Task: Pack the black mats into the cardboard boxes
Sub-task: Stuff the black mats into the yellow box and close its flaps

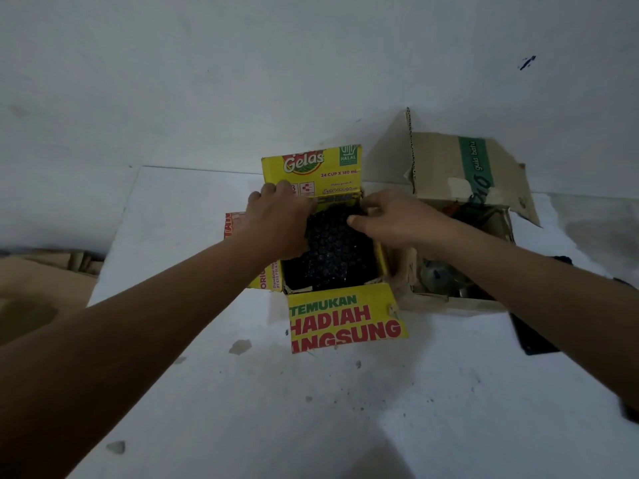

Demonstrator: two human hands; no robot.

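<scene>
Lying on a white floor [345,409], a yellow box [345,316] stands open with a black mat [332,254] inside. The left hand [276,219] presses flat on the mat; the right hand [390,219] pinches its far edge. A brown box [460,171] sits just beside, right.

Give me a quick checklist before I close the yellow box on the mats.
1. Mats inside yellow box: ok.
2. Mats lying below the rim: cannot tell, far end looks raised.
3. Flaps open and clear: ok, near and far flaps folded out.
4. Left hand and right hand both on the mats: ok.
5. Brown box free for more mats: not ok, other items inside.
</scene>
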